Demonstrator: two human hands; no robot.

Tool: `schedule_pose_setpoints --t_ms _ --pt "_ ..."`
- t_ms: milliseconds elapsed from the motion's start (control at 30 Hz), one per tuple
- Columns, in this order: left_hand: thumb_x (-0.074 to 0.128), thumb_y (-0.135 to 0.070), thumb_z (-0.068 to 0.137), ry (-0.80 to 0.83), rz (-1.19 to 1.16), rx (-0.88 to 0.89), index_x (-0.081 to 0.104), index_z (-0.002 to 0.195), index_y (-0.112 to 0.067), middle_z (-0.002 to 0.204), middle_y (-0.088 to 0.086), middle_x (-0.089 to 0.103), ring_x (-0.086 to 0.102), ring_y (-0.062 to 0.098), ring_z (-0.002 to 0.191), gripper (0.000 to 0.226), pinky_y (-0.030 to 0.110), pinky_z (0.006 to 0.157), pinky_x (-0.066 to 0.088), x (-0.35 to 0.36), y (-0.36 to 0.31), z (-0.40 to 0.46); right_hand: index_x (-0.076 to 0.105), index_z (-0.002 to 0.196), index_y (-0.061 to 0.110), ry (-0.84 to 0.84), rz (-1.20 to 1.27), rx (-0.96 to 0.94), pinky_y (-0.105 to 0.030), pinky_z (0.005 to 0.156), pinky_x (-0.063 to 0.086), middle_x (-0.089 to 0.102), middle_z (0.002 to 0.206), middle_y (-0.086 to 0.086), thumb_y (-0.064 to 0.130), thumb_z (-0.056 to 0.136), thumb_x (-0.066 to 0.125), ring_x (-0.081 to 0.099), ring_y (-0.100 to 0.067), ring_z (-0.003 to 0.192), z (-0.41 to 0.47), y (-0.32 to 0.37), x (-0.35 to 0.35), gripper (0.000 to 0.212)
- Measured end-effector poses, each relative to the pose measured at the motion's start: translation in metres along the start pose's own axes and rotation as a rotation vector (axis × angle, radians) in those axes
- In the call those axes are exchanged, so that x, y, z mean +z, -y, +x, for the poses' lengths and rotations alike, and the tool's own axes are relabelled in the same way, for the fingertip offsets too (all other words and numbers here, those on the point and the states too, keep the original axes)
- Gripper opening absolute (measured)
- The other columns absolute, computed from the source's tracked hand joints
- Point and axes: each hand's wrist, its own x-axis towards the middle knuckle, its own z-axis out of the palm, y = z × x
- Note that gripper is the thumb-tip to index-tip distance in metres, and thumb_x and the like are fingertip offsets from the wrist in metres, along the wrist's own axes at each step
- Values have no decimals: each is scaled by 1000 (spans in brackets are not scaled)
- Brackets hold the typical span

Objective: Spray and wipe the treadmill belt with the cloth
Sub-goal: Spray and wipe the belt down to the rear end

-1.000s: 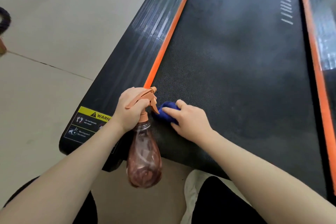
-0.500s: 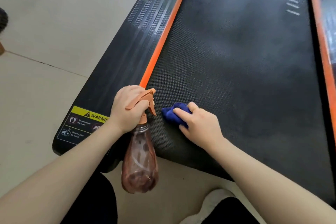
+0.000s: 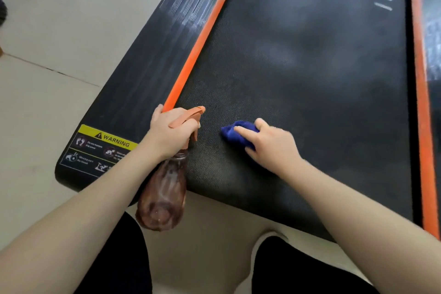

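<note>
Counting what shows: two hands, one spray bottle point(image 3: 162, 196), one blue cloth point(image 3: 235, 135), one treadmill belt point(image 3: 310, 67) flanked by two orange strips, the left strip point(image 3: 202, 38) and the right strip point(image 3: 421, 102). The left hand point(image 3: 170, 135) is curled round the bottle's neck and orange trigger head at lower centre of the frame. The bottle is brown-tinted and see-through; what it holds cannot be told. The right hand point(image 3: 272, 145) presses the bunched cloth onto the belt with curled fingers, right of the bottle and near the belt's near end. One yellow warning label point(image 3: 105, 143) sits on the side rail at lower left. Compared with half a second ago, the cloth and right hand sit farther right, well apart from the nozzle, while the left hand keeps its grip.
</note>
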Motion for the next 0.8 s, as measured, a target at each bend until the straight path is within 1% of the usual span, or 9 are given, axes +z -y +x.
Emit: schedule_pose_setpoints --t_ms 100,167,267,333,433,567,600,700,800 --pt "56 -26 78 63 -45 -26 63 81 6 77 17 63 56 19 68 32 26 60 41 15 -12 -9 54 126 32 22 -44 448 -34 60 43 51 106 -13 27 84 59 60 -37 77 11 -43 -8 42" --pt "50 -32 69 83 -50 -46 63 79 5 72 16 61 53 19 62 41 30 59 40 21 -19 -4 47 132 34 -9 0 674 -35 66 38 45 114 -13 27 91 48 57 -38 85 11 -69 -8 42" --pt "45 -35 62 89 -56 -89 68 75 -7 83 14 71 63 26 75 38 40 72 48 32 -29 3 48 134 31 28 -13 477 -36 63 43 49 113 -14 25 87 57 59 -38 82 -10 -54 -12 48" --pt "45 -35 61 101 -54 -100 68 74 -9 85 12 72 65 26 79 37 40 77 49 45 -34 1 61 121 27 -10 60 219 -32 48 46 57 95 -14 23 68 77 61 -33 61 -39 -35 -4 56" --pt "45 -36 61 138 -36 -121 67 74 -9 78 5 72 65 24 74 37 36 75 50 57 -40 4 66 114 29 39 -1 10 -25 41 40 58 85 -11 22 60 81 59 -28 53 -47 -50 -4 57" --pt "47 -34 62 98 -48 -139 67 77 -4 74 6 69 59 17 66 39 29 66 44 56 -42 6 48 131 36 2 -18 557 -35 64 38 46 114 -13 22 91 47 57 -37 85 0 -83 -10 42" --pt "47 -34 62 93 -44 -124 67 76 -4 75 6 70 59 18 68 39 29 66 44 56 -42 4 45 133 36 4 -21 574 -34 65 37 44 117 -13 22 92 44 56 -36 86 1 -85 -9 44" --pt "47 -36 62 93 58 -58 66 76 -3 81 13 69 62 28 73 41 36 66 46 65 -47 -4 43 137 34 79 -45 285 -32 60 35 47 115 -13 24 88 53 57 -35 83 -26 -68 -14 51" --pt "45 -39 63 94 137 -4 64 78 2 82 17 67 61 32 79 47 43 72 46 72 -50 -7 60 123 29 136 62 -116 -26 46 37 56 93 -14 19 68 75 58 -32 59 -72 -58 -14 58"
